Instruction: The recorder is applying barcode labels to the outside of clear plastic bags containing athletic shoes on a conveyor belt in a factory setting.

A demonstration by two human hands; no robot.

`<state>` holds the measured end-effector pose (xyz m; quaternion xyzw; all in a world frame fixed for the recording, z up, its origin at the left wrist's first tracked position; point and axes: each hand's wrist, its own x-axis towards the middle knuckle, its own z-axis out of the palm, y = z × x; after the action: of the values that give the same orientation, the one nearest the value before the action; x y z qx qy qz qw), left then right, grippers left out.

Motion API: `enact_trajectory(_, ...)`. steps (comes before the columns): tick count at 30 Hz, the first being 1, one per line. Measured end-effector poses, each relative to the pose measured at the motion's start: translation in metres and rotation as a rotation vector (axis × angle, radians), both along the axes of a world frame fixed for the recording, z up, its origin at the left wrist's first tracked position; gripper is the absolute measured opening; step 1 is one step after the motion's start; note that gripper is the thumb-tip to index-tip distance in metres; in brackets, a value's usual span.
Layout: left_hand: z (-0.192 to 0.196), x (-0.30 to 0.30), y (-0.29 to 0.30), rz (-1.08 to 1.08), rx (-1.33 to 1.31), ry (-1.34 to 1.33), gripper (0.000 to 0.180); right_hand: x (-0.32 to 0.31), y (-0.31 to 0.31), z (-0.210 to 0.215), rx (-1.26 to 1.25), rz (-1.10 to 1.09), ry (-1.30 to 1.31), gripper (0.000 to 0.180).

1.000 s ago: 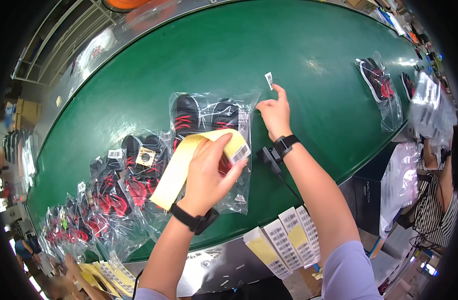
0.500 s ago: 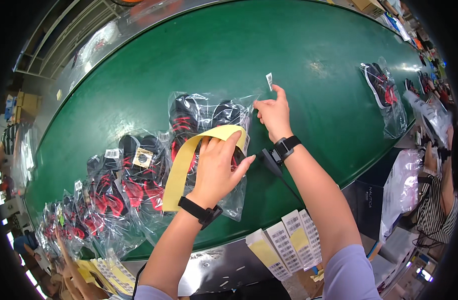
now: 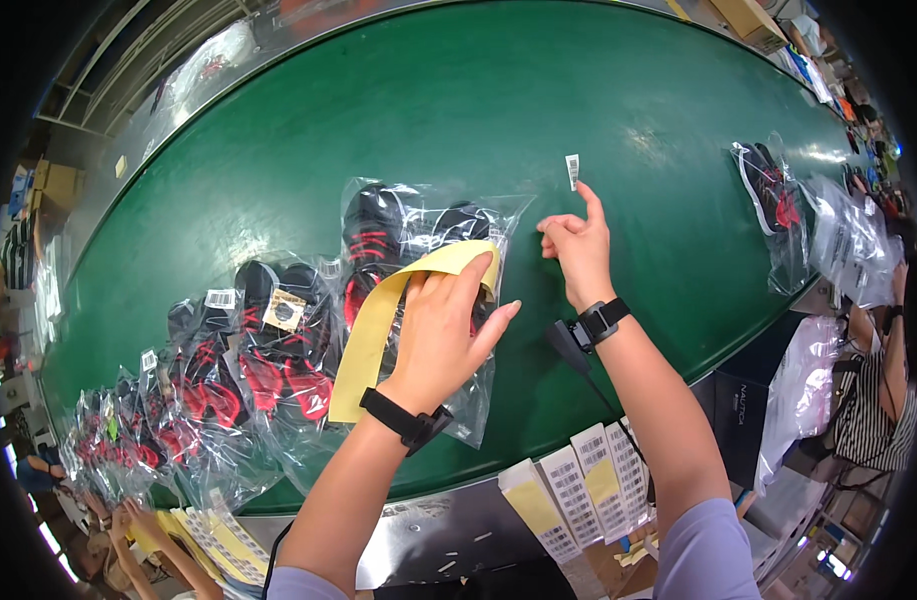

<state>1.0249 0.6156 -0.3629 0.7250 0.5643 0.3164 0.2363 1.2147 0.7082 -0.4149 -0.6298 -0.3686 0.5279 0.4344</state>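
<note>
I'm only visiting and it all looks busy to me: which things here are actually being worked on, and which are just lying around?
In hand:
- left hand pressing the yellow backing strip onto the bagged black-and-red shoes
- right hand with a small barcode sticker on its fingertip

Lying about:
- overlapping row of bagged shoes on the green conveyor belt
- label strips at the near edge
- bagged shoes far right

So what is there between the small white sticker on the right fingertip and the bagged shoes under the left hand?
Only bare green belt, seen in the head view.
</note>
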Motion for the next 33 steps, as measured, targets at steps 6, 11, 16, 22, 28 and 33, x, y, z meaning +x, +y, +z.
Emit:
enact_trajectory(6, -0.002, 0.004, 0.0, -0.016, -0.018, 0.056, 0.052, -0.019, 0.007, 0.001, -0.018, -0.006, -0.004, 0.074)
enact_trajectory(11, -0.003, 0.004, 0.0, -0.015, -0.031, 0.073, 0.052, -0.026, 0.013, -0.007, -0.039, -0.005, -0.065, 0.077)
enact_trajectory(16, -0.008, 0.002, -0.001, 0.005, -0.044, 0.092, 0.051, -0.034, 0.02, -0.014, -0.037, 0.004, -0.099, 0.077)
enact_trajectory(22, -0.013, 0.0, -0.003, 0.021, -0.004, 0.075, 0.051, -0.026, 0.012, -0.023, 0.007, 0.023, -0.107, 0.076)
enact_trajectory(28, -0.008, -0.003, -0.005, -0.005, -0.042, 0.061, 0.048, -0.006, -0.009, -0.018, -0.029, 0.069, -0.122, 0.076)
enact_trajectory(33, -0.007, -0.003, -0.01, -0.035, -0.102, 0.081, 0.041, 0.007, -0.008, -0.017, 0.138, 0.0, -0.099, 0.041)
